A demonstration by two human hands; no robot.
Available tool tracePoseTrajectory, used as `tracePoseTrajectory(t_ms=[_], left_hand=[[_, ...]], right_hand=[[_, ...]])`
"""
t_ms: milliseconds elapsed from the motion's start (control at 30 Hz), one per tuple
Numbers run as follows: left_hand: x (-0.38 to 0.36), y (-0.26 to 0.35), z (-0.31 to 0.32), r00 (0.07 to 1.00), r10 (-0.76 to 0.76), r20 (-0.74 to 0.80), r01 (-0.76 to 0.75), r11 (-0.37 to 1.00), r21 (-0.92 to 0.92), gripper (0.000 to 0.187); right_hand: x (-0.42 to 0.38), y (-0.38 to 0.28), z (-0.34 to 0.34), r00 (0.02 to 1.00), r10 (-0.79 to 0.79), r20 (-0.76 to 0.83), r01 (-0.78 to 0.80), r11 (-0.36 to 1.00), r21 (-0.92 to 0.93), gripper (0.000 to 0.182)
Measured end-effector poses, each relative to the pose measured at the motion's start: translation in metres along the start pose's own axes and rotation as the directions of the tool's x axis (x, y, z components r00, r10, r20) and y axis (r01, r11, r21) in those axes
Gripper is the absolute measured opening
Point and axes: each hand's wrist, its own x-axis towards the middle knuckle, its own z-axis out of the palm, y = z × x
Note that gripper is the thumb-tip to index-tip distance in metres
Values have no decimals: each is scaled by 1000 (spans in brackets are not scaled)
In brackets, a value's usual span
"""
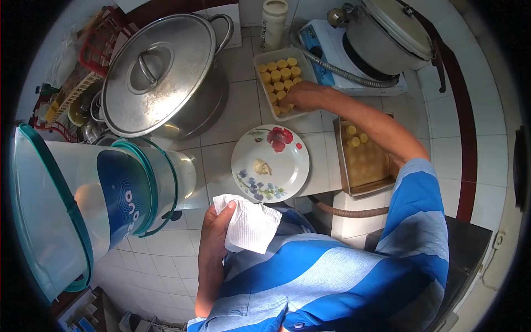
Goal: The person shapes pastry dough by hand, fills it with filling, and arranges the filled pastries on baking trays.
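Observation:
My left hand [214, 226] pinches a white textured paper towel [251, 224], which hangs in front of my striped shirt. Beyond it, a white floral plate [293, 169] lies on the tiled counter with a small cream-coloured lump [261, 167] on it. My right hand [298, 98] reaches into a clear plastic container [285, 117] packed with upright yellow-topped cylinders [275, 76]. Its fingers curl down around one at the near right side; the fingertips are partly hidden. Under my right forearm stands a rectangular metal tray [365, 190] with a few yellow-topped pieces [354, 141] at its far end.
A large lidded steel pot [171, 72] stands at the back left. Nearer are teal-rimmed plastic containers [88, 193]. A white bottle [274, 25] is at the back, beside a gas stove [326, 55] bearing a pressure cooker [381, 41]. A hose [351, 212] runs below the counter edge.

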Motion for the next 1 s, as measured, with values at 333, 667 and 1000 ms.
tracePoseTrajectory(t_ms=[333, 667, 1000], left_hand=[[2, 3, 5, 1000, -19, -15, 19, 999, 36, 29], [4, 5, 4, 1000, -11, -3, 11, 998, 54, 28], [8, 5, 3, 1000, -4, 10, 4, 1000, 28, 28]], right_hand=[[7, -5, -2, 996, 48, 75, -46, 998, -31, 37], [8, 6, 9, 1000, 6, 17, -7, 1000, 21, 40], [7, 7, 13, 996, -52, -69, 57, 996, 71, 36]])
